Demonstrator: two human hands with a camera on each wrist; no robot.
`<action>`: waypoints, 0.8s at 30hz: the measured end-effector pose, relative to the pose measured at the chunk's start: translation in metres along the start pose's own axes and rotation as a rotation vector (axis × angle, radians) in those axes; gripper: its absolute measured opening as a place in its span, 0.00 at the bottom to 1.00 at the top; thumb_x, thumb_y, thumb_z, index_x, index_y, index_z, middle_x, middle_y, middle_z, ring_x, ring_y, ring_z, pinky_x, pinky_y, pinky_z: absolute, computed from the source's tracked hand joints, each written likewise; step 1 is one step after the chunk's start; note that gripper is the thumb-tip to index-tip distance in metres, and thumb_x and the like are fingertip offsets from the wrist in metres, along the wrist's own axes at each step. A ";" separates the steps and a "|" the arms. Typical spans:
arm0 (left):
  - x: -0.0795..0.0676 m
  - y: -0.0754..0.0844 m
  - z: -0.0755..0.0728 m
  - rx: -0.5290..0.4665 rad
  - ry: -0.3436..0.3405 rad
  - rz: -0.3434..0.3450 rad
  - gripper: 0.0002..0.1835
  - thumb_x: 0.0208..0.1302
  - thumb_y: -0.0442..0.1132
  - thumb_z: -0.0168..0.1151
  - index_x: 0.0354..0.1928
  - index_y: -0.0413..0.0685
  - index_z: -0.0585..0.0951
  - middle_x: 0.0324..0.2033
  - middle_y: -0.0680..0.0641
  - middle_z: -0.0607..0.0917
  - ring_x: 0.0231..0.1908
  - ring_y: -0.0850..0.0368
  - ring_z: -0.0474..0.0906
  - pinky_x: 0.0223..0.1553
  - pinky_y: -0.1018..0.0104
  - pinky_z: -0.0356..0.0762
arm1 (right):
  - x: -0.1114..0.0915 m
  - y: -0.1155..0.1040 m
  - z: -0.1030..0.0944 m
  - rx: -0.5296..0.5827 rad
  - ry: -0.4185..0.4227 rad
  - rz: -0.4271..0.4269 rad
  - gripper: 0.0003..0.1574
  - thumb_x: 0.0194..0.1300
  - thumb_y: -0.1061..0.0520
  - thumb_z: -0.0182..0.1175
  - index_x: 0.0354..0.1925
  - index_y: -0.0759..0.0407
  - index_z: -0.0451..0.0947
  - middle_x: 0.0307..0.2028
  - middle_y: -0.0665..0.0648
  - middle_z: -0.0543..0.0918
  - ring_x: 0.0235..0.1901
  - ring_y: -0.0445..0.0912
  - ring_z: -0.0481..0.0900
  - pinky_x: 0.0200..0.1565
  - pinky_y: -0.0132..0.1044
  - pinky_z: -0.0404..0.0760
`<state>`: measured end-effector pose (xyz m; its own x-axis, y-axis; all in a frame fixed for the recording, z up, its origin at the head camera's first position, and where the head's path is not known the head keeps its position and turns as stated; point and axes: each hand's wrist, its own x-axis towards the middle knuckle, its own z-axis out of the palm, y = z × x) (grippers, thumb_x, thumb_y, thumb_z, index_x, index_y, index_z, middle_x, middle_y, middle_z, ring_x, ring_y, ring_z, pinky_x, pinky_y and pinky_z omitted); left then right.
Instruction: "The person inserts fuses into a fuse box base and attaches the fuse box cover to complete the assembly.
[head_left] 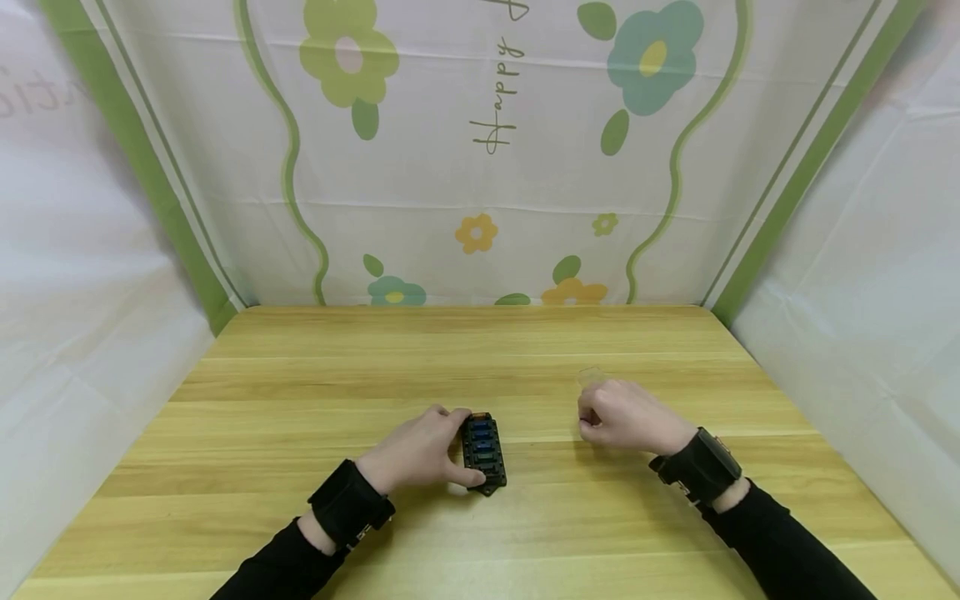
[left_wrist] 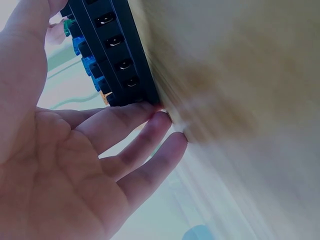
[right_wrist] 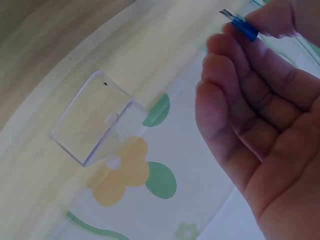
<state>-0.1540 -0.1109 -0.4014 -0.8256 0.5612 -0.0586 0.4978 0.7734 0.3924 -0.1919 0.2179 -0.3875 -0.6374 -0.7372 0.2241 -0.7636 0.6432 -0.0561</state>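
Note:
A black fuse block (head_left: 483, 457) with blue and green pieces along its top lies on the wooden table. My left hand (head_left: 416, 454) grips it by its two ends, thumb at the near end and fingers at the far end. The left wrist view shows metal terminals along the side of the block (left_wrist: 119, 52). Between thumb and index finger, my right hand (head_left: 626, 417) pinches a small blue blade fuse (right_wrist: 244, 28), its metal prongs sticking out past the fingertips. Just beyond that hand lies a clear plastic cover (right_wrist: 92, 117), partly hidden by the hand in the head view.
The wooden table (head_left: 300, 392) runs back to a white cloth wall (head_left: 420, 175) printed with flowers. More white cloth (head_left: 97, 250) hangs on the left, and another sheet (head_left: 847, 275) on the right. Each wrist wears a black strap.

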 end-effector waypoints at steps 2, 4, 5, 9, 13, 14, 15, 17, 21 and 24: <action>0.000 0.000 -0.001 -0.008 -0.004 0.010 0.52 0.47 0.73 0.62 0.68 0.46 0.65 0.54 0.39 0.74 0.52 0.48 0.72 0.45 0.57 0.73 | 0.001 -0.001 0.000 0.000 -0.004 -0.005 0.12 0.56 0.58 0.60 0.21 0.42 0.71 0.22 0.40 0.69 0.20 0.33 0.64 0.22 0.26 0.66; -0.001 -0.001 -0.002 -0.025 -0.016 0.019 0.53 0.48 0.73 0.61 0.69 0.45 0.64 0.54 0.39 0.73 0.54 0.47 0.72 0.47 0.57 0.73 | 0.002 -0.003 -0.001 0.002 -0.005 -0.017 0.12 0.57 0.58 0.59 0.22 0.42 0.71 0.22 0.41 0.69 0.21 0.33 0.64 0.23 0.26 0.66; -0.001 -0.002 -0.002 -0.038 -0.025 0.025 0.53 0.48 0.73 0.61 0.69 0.45 0.64 0.55 0.39 0.73 0.55 0.47 0.71 0.48 0.57 0.72 | 0.002 -0.004 -0.001 0.006 -0.003 -0.023 0.12 0.57 0.58 0.59 0.22 0.43 0.71 0.22 0.41 0.70 0.21 0.34 0.64 0.23 0.26 0.66; -0.003 -0.007 -0.005 -0.100 -0.055 0.056 0.54 0.50 0.71 0.61 0.70 0.42 0.62 0.58 0.39 0.72 0.57 0.47 0.69 0.53 0.58 0.69 | 0.006 -0.008 -0.002 0.026 0.015 -0.058 0.11 0.58 0.59 0.60 0.23 0.43 0.74 0.23 0.41 0.71 0.22 0.33 0.65 0.24 0.25 0.67; -0.002 -0.011 -0.009 -0.137 -0.044 0.104 0.53 0.51 0.69 0.63 0.69 0.38 0.61 0.59 0.40 0.72 0.59 0.47 0.69 0.56 0.58 0.66 | 0.009 -0.014 -0.002 0.047 0.024 -0.084 0.10 0.59 0.59 0.60 0.25 0.44 0.76 0.25 0.40 0.71 0.24 0.33 0.69 0.26 0.24 0.68; -0.001 -0.012 -0.010 -0.138 -0.038 0.117 0.53 0.52 0.68 0.63 0.69 0.37 0.62 0.59 0.40 0.72 0.59 0.47 0.69 0.56 0.57 0.66 | 0.009 -0.016 -0.002 0.050 0.025 -0.088 0.10 0.59 0.59 0.61 0.25 0.44 0.76 0.25 0.40 0.72 0.24 0.33 0.69 0.27 0.24 0.69; -0.001 -0.013 -0.010 -0.135 -0.034 0.123 0.52 0.52 0.68 0.63 0.69 0.37 0.62 0.59 0.40 0.72 0.59 0.47 0.69 0.56 0.57 0.66 | 0.010 -0.017 -0.002 0.053 0.026 -0.092 0.10 0.59 0.59 0.61 0.25 0.44 0.77 0.26 0.40 0.72 0.25 0.33 0.70 0.27 0.24 0.69; 0.000 -0.014 -0.011 -0.126 -0.027 0.130 0.51 0.52 0.67 0.63 0.69 0.38 0.62 0.60 0.41 0.71 0.59 0.48 0.68 0.57 0.57 0.66 | 0.011 -0.020 -0.003 0.060 0.027 -0.100 0.08 0.59 0.59 0.61 0.26 0.45 0.78 0.26 0.39 0.72 0.26 0.33 0.71 0.28 0.24 0.70; 0.001 -0.012 -0.013 -0.119 -0.018 0.138 0.49 0.52 0.66 0.64 0.68 0.40 0.64 0.59 0.42 0.72 0.58 0.48 0.69 0.56 0.57 0.66 | 0.014 -0.026 -0.003 0.071 0.025 -0.119 0.06 0.60 0.58 0.61 0.28 0.47 0.80 0.27 0.39 0.73 0.27 0.34 0.73 0.30 0.24 0.71; 0.000 -0.011 -0.013 -0.118 -0.012 0.150 0.49 0.52 0.66 0.65 0.67 0.39 0.65 0.58 0.43 0.73 0.58 0.48 0.70 0.55 0.57 0.67 | 0.017 -0.032 -0.003 0.068 0.021 -0.124 0.06 0.60 0.58 0.61 0.28 0.47 0.80 0.28 0.39 0.74 0.27 0.34 0.74 0.30 0.23 0.70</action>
<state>-0.1634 -0.1231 -0.3935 -0.7407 0.6718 -0.0022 0.5801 0.6413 0.5022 -0.1785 0.1856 -0.3787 -0.5362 -0.8052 0.2532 -0.8419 0.5316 -0.0923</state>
